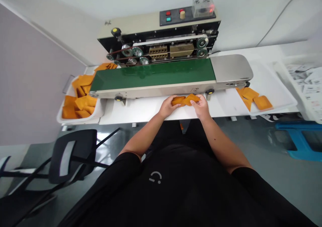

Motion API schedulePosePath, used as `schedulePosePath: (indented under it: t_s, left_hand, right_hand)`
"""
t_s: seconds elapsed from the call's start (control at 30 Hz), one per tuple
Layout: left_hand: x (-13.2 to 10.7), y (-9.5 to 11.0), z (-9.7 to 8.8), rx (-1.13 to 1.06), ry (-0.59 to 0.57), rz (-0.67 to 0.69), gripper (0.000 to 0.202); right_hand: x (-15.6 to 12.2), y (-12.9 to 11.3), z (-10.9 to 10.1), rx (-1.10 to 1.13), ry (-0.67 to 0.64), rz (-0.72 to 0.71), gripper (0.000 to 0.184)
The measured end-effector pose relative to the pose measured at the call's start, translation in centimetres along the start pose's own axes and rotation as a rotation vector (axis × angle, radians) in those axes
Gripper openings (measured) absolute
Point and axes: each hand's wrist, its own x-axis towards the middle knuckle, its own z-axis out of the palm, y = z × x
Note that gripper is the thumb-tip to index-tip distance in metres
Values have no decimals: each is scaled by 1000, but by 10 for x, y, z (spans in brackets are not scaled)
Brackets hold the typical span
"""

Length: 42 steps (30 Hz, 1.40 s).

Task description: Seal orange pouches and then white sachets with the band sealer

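While the left hand point(167, 107) and right hand point(200, 106) pinch orange pouches point(184, 100) between their fingers point(193, 102) at center, below the green conveyor point(151, 74), a large heap point(79, 103) fills the left bin point(80, 121); only a few pouches point(263, 103) lie on the right tray point(274, 86).

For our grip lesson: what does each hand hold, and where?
Left hand: an orange pouch, by its left end. Right hand: a second orange pouch, by its right corner.
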Motion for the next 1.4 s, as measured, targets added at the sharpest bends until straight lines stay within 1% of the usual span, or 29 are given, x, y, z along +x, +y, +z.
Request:
schedulePosePath:
  t_s: [0.2, 0.3, 0.37, 0.43, 0.5, 0.57, 0.6, 0.63, 0.7, 0.77, 0.83, 0.9, 0.97, 1.03, 1.1, 1.17, 1.23, 1.33, 1.4]
  left_hand:
    - [-2, 6, -1, 32, 14, 13, 51]
    - [-2, 10, -1, 38, 9, 23, 51]
    - [0, 12, -2, 42, -8, 26, 50]
    - [1, 13, -2, 50, -26, 26, 48]
    - [3, 15, -3, 60, -39, 22, 48]
    - [4, 17, -4, 66, -47, 15, 48]
    - [4, 17, -4, 67, -48, 11, 48]
    - [4, 18, -4, 69, -53, 10, 47]
    - [4, 18, -5, 74, -63, 11, 45]
    - [4, 17, -5, 71, -70, 13, 44]
    - [4, 16, -5, 62, -72, 9, 44]
    - [5, 15, -5, 55, -76, 5, 45]
    - [5, 14, -5, 53, -82, 3, 45]
    - [5, 14, -5, 46, -87, 0, 44]
    - [5, 14, -5, 39, -89, -5, 43]
    - [4, 15, -5, 36, -94, -9, 43]
    - [4, 17, -5, 30, -100, -6, 42]
    - [3, 18, -6, 17, -109, 5, 40]
    - [2, 18, -6, 15, -115, 11, 40]
  right_hand:
    - [-1, -8, 0, 39, 38, 70, 53]
    - [-2, -6, -3, 49, -7, 133, 55]
    - [-3, -5, -2, 46, -34, 150, 55]
    - [-4, -4, 0, 56, -36, 124, 58]
    - [-4, -6, 3, 89, -22, 74, 66]
    - [-6, -11, 5, 110, -15, 59, 73]
    - [-7, -14, 5, 102, -14, 72, 71]
    - [-9, -19, 5, 82, -9, 91, 66]
    - [-14, -31, 4, 38, 16, 113, 50]
    - [-18, -50, 2, 35, 70, 66, 38]
    - [-15, -77, -2, 41, 113, -21, 33]
    - [0, -109, -10, 3, 129, -88, 31]
    - [28, -141, -21, -60, 136, -95, 31]
    - [64, -167, -32, -98, 170, -44, 29]
    - [99, -185, -43, -124, 212, 63, 22]
    - [128, -194, -49, -138, 258, 171, 19]
    - [149, -196, -52, -136, 308, 243, 21]
    - [164, -193, -51, -108, 357, 275, 22]
    - [169, -192, -48, -97, 347, 283, 19]
